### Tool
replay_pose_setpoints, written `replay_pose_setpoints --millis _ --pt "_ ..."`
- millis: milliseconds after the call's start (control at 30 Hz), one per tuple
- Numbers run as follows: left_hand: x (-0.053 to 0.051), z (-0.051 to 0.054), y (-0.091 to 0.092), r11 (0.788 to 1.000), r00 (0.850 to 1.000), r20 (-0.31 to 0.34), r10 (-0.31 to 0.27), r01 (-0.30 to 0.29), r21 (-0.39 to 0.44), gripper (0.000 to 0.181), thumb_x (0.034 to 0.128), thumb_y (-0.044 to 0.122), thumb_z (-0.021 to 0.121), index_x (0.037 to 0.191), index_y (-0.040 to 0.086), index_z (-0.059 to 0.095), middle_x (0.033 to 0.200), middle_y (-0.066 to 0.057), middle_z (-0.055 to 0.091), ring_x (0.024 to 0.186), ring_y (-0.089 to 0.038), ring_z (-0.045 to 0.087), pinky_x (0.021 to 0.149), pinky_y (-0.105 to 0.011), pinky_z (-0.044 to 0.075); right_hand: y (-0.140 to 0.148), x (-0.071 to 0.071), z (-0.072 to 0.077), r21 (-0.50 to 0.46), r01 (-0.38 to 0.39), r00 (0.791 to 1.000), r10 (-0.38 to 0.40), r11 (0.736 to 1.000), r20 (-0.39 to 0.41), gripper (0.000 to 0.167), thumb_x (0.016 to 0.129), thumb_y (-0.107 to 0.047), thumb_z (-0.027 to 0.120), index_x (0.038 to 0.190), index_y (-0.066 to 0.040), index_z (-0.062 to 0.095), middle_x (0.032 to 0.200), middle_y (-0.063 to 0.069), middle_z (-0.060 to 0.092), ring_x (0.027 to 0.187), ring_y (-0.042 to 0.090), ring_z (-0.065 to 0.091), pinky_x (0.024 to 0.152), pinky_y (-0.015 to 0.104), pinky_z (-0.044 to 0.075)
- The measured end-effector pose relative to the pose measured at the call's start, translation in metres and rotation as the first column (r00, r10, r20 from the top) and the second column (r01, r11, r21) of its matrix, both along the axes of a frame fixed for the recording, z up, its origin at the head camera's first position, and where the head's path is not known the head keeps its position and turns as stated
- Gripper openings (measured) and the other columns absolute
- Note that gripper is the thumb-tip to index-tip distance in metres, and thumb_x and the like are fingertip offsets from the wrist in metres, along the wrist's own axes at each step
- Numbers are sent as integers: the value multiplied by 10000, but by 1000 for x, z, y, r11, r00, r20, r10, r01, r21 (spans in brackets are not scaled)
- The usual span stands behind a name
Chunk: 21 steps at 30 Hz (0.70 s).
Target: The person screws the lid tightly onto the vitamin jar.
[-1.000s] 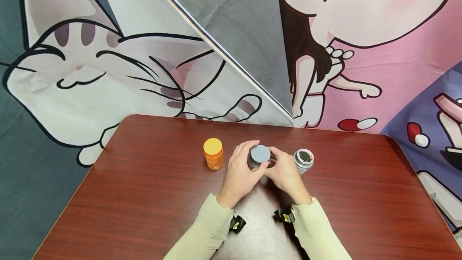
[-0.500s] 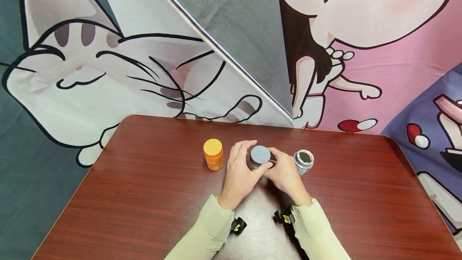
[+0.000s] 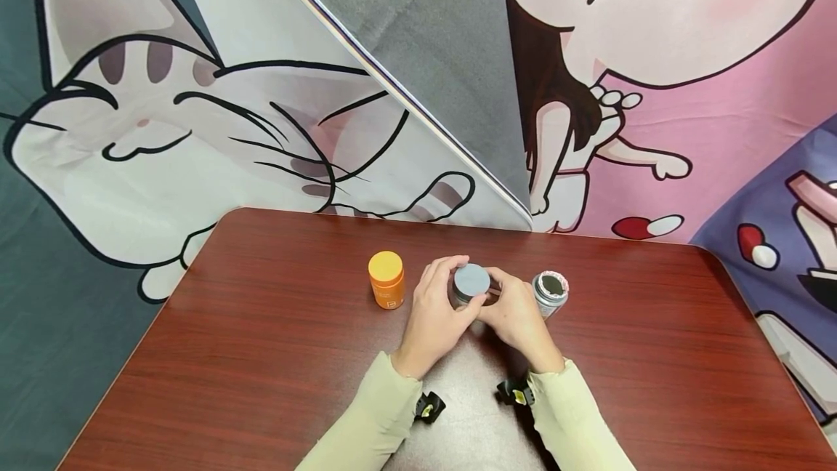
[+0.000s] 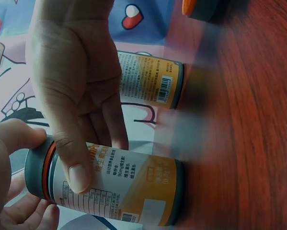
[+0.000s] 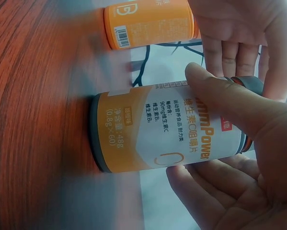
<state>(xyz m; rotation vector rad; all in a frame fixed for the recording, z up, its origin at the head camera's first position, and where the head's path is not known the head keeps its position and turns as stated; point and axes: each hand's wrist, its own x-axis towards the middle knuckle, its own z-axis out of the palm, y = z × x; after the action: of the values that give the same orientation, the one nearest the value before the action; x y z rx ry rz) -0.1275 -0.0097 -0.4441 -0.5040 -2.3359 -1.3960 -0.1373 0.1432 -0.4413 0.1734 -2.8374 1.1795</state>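
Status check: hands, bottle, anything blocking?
Left hand pinching grey lid; right hand gripping bottle. Lid on. Nothing seen blocking: orange jar to left, second bottle beside right hand.

slvs (image 3: 362, 413): pale yel-grn | wrist cams (image 3: 437, 405): blk, yel mark (image 3: 428, 411) | hands (image 3: 437, 322): bare

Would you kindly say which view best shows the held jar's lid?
The head view, where the lid shows its top. Left wrist shows its side, partly covered by the left hand; right wrist, only part.
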Motion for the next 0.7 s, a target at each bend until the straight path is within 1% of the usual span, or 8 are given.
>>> replay_pose_setpoints --millis 167,267,400,533,700 --pt "-1 1 -2 999 999 14 -32 32 -3 546 795 137 833 1288 69 606 1253 -34 624 1136 -184 569 953 -360 476 -1 0 0 -11 -3 1000 3 1000 6 477 721 -156 866 1165 -75 711 1017 77 758 961 231 719 851 415 558" --pt "-2 0 -2 999 999 -1 -40 40 -11 547 790 127 825 1289 61 612 1262 -41 623 1140 -190 572 941 -372 483 -1 0 0 -18 -2 1000 2 1000 7 479 720 -154 873 1164 -70 710 1020 84 757 965 235 719 852 414 560" --pt "-2 -3 -3 999 999 -30 -43 43 -12 603 775 156 837 1324 70 606 1356 -58 580 1227 -207 539 991 -399 459 -1 0 0 -18 2 1000 -1 1000 7 470 726 -138 858 1166 -68 710 1038 94 755 985 253 716 862 422 557" --pt "-1 -4 -1 1000 998 -50 -25 25 1 656 761 208 857 1346 76 592 1420 -80 531 1296 -231 491 1040 -409 425 0 0 0 -10 1 1000 -1 1000 -3 448 735 -125 831 1165 -74 716 1056 97 753 1012 269 710 876 436 548" --pt "0 -4 1 1000 997 -70 25 -24 11 661 768 247 874 1342 94 585 1366 -87 549 1267 -230 503 1027 -388 431 1 0 -1 -10 -6 1000 6 1000 -15 461 733 -155 842 1170 -79 715 1063 96 752 1011 270 710 872 445 545"
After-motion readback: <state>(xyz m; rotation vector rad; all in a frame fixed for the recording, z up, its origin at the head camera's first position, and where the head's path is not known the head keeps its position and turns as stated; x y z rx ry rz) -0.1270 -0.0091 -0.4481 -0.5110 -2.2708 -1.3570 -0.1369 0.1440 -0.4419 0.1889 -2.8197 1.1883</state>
